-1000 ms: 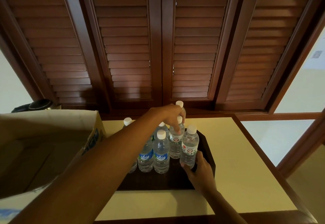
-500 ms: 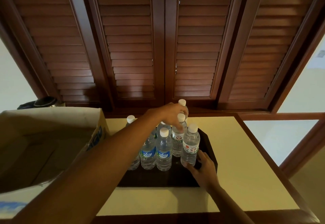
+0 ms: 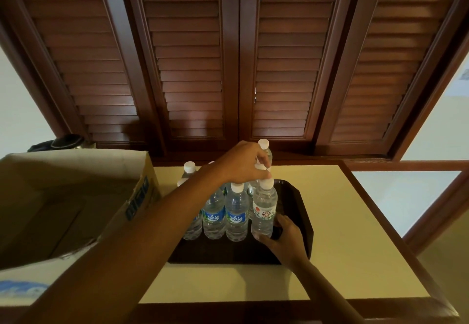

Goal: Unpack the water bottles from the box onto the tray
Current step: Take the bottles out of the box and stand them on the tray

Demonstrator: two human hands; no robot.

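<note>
A dark tray lies on the cream table top and carries several upright clear water bottles with white caps. Two front ones wear blue labels. The front right bottle has a red and white label, and my right hand wraps its base with thumb and fingers. My left hand reaches across from the left and pinches the cap of a bottle just behind it. The open cardboard box stands at the left; no bottles show in the visible part of its dim inside.
Dark louvred wooden shutters rise right behind the table. One bottle stands at the tray's far end, another at its back left. A dark object sits behind the box. The table has a wooden border.
My right hand loosened beside the red-labelled bottle half a second ago and now closes on its base again. My left hand stays over the caps, shifted slightly.
</note>
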